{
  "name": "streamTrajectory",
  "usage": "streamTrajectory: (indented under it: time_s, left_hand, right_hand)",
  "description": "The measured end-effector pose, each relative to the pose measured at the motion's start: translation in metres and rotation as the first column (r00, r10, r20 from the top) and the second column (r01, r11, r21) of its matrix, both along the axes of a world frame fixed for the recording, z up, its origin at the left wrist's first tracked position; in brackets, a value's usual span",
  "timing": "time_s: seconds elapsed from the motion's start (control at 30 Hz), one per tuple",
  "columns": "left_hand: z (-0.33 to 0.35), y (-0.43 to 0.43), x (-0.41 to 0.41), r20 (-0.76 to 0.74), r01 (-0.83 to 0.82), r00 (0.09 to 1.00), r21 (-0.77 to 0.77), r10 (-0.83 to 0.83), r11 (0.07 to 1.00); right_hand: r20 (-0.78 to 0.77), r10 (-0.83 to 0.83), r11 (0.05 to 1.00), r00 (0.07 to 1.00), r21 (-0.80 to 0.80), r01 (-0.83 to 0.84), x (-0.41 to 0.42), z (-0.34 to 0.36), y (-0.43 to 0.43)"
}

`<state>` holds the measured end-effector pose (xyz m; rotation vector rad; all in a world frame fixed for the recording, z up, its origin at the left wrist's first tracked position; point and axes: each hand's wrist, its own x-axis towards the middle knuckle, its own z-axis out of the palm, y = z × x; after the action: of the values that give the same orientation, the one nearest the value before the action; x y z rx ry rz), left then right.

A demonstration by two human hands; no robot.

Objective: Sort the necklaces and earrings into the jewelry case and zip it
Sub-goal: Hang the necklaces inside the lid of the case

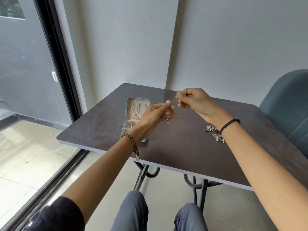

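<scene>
The necklace [173,101] is a thin chain drawn taut in the air between my two hands, above the middle of the table [183,147]. My left hand [156,114] has its grip clamped on the lower end, thumb and fingertips pinched together on the chain. My right hand [194,100] pinches the upper end, its other fingers curled in. Below my left hand hangs what looks like a small ring-shaped pendant [168,121], though it is too small to be sure. The jewelry case [138,98] lies open on the table just behind my left hand, teal outside and cream inside. Its lid is tilted back, with gold chains [135,112] hanging in it. Two silver earrings [210,128] lie on the table beside my right wrist, near each other and well apart from the case.
</scene>
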<state>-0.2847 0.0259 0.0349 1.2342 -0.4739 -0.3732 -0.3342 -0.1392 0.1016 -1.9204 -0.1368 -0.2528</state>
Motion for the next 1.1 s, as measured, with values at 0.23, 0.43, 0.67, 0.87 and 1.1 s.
streamTrajectory:
  time_s: [0.23, 0.43, 0.67, 0.87, 1.1]
  left_hand:
    - [-0.005, 0.033, 0.019, 0.187, -0.26, 0.952, 0.072, 0.243, 0.963]
    - [-0.01, 0.07, 0.032, 0.385, -0.608, 0.753, 0.097, 0.534, 0.788]
    - [-0.041, 0.096, 0.049, 0.39, -0.828, 0.539, 0.083, 0.747, 0.554]
    - [-0.067, 0.101, 0.064, 0.336, -0.765, 0.644, 0.275, 0.688, 0.582]
    - [-0.079, 0.096, 0.072, 0.36, -0.709, 0.705, 0.327, 0.612, 0.625]
  right_hand:
    - [-0.007, 0.043, 0.993, 0.999, -0.112, -0.044, 0.024, 0.008, 0.02]
    - [-0.036, 0.05, 0.986, 0.998, -0.159, -0.055, 0.046, 0.01, 0.038]
    - [-0.036, 0.073, 0.983, 0.997, -0.168, -0.078, 0.065, 0.011, 0.058]
    - [-0.031, 0.072, 0.97, 0.997, -0.232, -0.078, 0.081, 0.007, 0.07]
    - [-0.054, 0.077, 0.961, 0.996, -0.262, -0.088, 0.093, -0.004, 0.076]
